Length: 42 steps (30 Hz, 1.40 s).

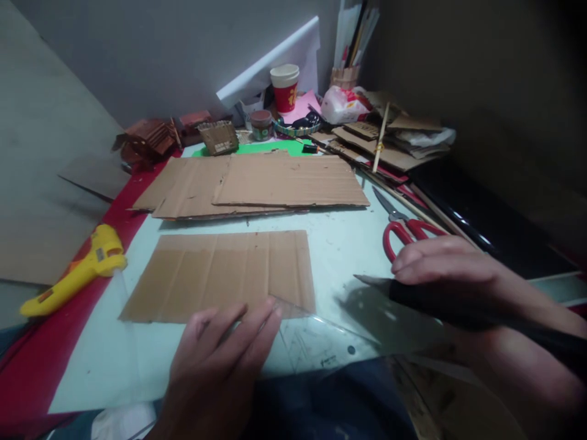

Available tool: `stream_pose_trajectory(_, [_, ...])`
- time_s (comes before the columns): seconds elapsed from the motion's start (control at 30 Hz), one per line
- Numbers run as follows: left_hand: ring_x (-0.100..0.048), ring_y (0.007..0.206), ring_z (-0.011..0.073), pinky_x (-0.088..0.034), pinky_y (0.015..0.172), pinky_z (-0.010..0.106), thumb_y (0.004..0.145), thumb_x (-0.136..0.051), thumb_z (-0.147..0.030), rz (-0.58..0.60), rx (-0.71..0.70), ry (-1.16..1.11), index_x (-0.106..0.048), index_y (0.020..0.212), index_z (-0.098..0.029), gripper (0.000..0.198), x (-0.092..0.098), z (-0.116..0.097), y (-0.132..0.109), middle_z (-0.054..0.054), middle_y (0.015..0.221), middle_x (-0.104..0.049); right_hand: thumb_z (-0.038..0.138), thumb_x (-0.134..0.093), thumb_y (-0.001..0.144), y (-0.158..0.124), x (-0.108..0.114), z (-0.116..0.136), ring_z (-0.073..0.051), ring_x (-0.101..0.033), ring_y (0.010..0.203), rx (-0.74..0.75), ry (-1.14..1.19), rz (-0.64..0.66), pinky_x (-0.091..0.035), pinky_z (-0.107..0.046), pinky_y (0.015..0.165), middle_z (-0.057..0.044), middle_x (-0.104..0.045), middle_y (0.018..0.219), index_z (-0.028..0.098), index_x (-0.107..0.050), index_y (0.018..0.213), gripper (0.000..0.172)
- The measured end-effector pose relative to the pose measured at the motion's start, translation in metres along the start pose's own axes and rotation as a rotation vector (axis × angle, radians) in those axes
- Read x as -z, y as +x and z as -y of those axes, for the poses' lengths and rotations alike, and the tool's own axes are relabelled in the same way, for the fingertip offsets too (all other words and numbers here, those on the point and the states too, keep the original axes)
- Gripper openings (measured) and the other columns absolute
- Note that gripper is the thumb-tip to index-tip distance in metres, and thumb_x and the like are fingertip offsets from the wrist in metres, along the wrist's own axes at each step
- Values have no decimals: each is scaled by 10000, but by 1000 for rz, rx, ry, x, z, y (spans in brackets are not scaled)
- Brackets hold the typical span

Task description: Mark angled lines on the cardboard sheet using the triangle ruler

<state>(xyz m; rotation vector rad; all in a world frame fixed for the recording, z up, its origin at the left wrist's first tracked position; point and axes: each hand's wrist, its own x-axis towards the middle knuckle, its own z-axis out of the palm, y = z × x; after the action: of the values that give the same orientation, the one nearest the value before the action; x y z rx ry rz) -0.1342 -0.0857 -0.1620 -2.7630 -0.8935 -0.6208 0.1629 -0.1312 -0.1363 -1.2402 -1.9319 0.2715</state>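
My left hand (227, 351) lies with fingers stretched out at the near edge of a rectangular brown cardboard piece (229, 269). Its fingertips touch the corner of a clear plastic set square (321, 342), which lies partly over the cardboard's near right corner. On the right, my right hand (463, 275) is closed around a black pencil (413, 293), held above the table with its point toward the left. Just beyond that hand, red-handled scissors (401, 229) lie with their blades pointing away.
Larger cardboard sheets (275, 180) are stacked farther back. A yellow glue gun (87, 266) lies at the left edge. Along the wall stand a red paper cup (285, 91), a small jar (262, 125) and a brush holder (345, 76). Cardboard scraps (389, 146) are piled at the back right.
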Motion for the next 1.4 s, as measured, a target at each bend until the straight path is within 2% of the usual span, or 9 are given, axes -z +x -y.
stream_pose_trajectory(0.07, [-546, 1089, 249, -412, 871, 437, 888, -504, 26, -17, 1, 0, -609, 1239, -143, 404, -3, 0, -2, 36, 1233, -734, 331, -546, 968, 18, -8, 9, -223, -629, 1002, -166, 163, -23, -593, -230, 695, -53, -641, 1026, 260, -611, 1060, 133])
stream_pose_trajectory(0.13, [-551, 1081, 249, -414, 869, 444, 889, -506, 22, -39, 1, 1, -612, 1238, -141, 399, -5, 0, -3, 36, 1221, -740, 282, -618, 929, 34, -20, 20, -174, -656, 876, -275, 316, 15, -554, -179, 587, -8, -669, 916, 271, -618, 953, 27])
stream_pose_trajectory(0.2, [-556, 1074, 250, -415, 864, 451, 900, -495, 11, -48, 3, 4, -609, 1245, -142, 394, -7, 0, -4, 32, 1214, -742, 267, -661, 902, 45, -33, 27, -159, -663, 856, -361, 439, 67, -551, -186, 624, 9, -674, 882, 263, -609, 911, 53])
stream_pose_trajectory(0.3, [-560, 1069, 250, -409, 866, 447, 917, -487, -10, -47, -8, 10, -608, 1265, -142, 391, -8, 2, -5, 17, 1217, -737, 297, -681, 908, 54, -47, 31, -171, -657, 952, -452, 582, 155, -555, -242, 777, 4, -675, 954, 255, -586, 921, 105])
stream_pose_trajectory(0.37, [-558, 1072, 250, -410, 867, 435, 909, -498, -9, -62, -31, 5, -611, 1275, -125, 401, -9, 3, -6, 25, 1222, -728, 309, -677, 922, 55, -51, 31, -179, -649, 972, -443, 613, 200, -546, -272, 819, -5, -674, 995, 248, -581, 939, 114])
stream_pose_trajectory(0.47, [-547, 1086, 253, -417, 859, 425, 915, -493, -19, -86, -57, -9, -603, 1291, -100, 400, -8, 3, -5, 43, 1217, -717, 304, -677, 926, 56, -53, 29, -182, -646, 942, -416, 597, 228, -541, -286, 796, -16, -675, 987, 230, -592, 923, 113])
stream_pose_trajectory(0.7, [-550, 1064, 229, -432, 846, 421, 985, -423, -61, -74, 12, -32, -618, 1252, -134, 339, -6, -1, -2, 4, 1165, -743, 287, -688, 923, 62, -56, 27, -167, -646, 941, -392, 594, 235, -530, -280, 808, -1, -679, 980, 231, -608, 922, 97])
stream_pose_trajectory(1.0, [-548, 1094, 233, -423, 877, 441, 968, -451, -47, -71, 32, -59, -613, 1288, -143, 371, -6, 0, -4, 8, 1202, -735, 274, -694, 914, 65, -63, 23, -177, -650, 934, -408, 607, 238, -534, -301, 801, -6, -682, 978, 225, -609, 919, 99])
stream_pose_trajectory(1.4, [-550, 1085, 225, -404, 878, 411, 923, -473, -50, -68, 21, -90, -616, 1275, -147, 393, -5, 2, -5, 8, 1181, -747, 277, -661, 931, 64, -60, 26, -150, -631, 815, -351, 507, 282, -512, -287, 668, 8, -665, 931, 220, -595, 890, 97])
